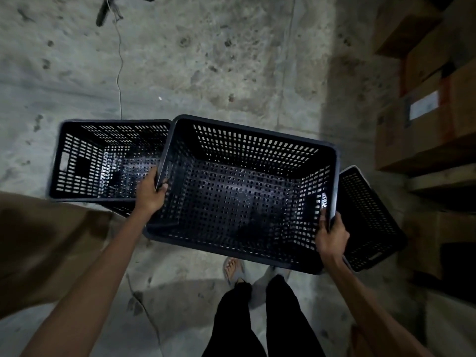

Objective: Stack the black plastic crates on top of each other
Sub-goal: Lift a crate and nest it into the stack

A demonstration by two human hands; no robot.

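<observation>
I have the held crate (242, 191) up off the floor, carried at its two short ends. My left hand (150, 194) is closed over the left rim; my right hand (331, 234) is closed over the right rim by the handle slot. Its long axis runs left to right across me, tilted slightly. Beyond my left hand, the left crate (103, 158) sits open-side up on the concrete, long axis roughly parallel. I judge that one the likelier target, so the load goes leftward. A third crate (371, 220) lies tipped behind my right hand.
</observation>
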